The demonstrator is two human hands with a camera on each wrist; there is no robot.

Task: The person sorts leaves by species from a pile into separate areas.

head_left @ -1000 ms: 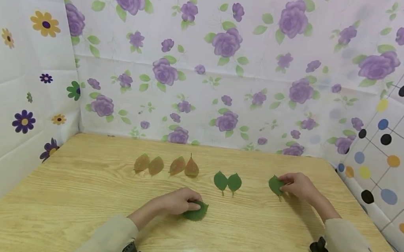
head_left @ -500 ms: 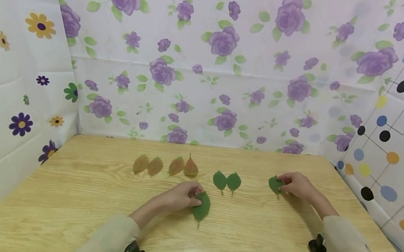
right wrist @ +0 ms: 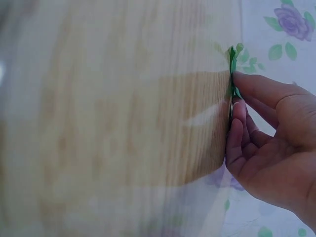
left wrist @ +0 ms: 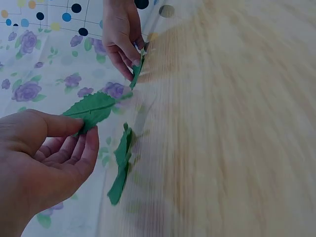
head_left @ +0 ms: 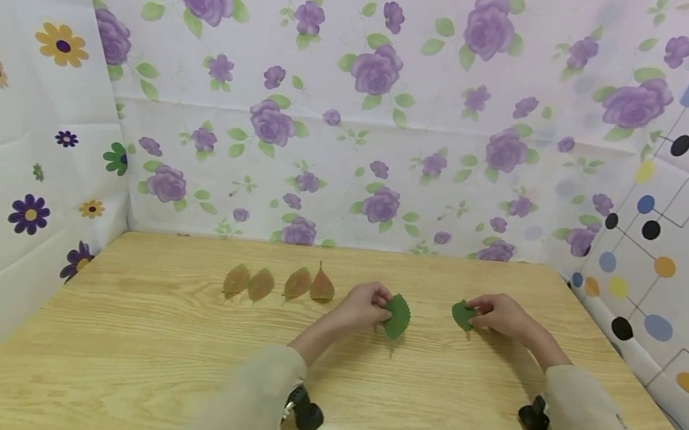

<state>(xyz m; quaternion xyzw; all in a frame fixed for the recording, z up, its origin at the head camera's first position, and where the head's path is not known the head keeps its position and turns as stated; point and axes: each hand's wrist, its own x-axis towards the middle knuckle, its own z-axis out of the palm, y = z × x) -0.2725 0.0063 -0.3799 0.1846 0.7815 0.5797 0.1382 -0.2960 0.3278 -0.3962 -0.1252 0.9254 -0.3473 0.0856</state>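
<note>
My left hand [head_left: 364, 305] pinches a green serrated leaf [head_left: 398, 317] between thumb and fingers, its stem pointing down in the head view. The left wrist view shows this leaf held off the tabletop. Just past it, two green leaves [left wrist: 122, 165] lie on the wood; in the head view the left hand and its leaf cover them. Farther right, my right hand [head_left: 503, 315] grips another green leaf [head_left: 462, 315] at the table surface, fingers covering its right part. Two stem ends show there in the right wrist view, but I cannot tell how many leaves it holds.
Reddish-brown leaves lie in two pairs at the back left of the wooden table [head_left: 176, 350], a left pair [head_left: 237, 279] and a right pair [head_left: 323, 285]. A flowered cloth [head_left: 338, 140] hangs behind the table, and patterned cloths stand at both sides.
My left hand has carried its green leaf up from the middle of the table, back and to the right, over the two green leaves. The right hand has stayed almost in place.
</note>
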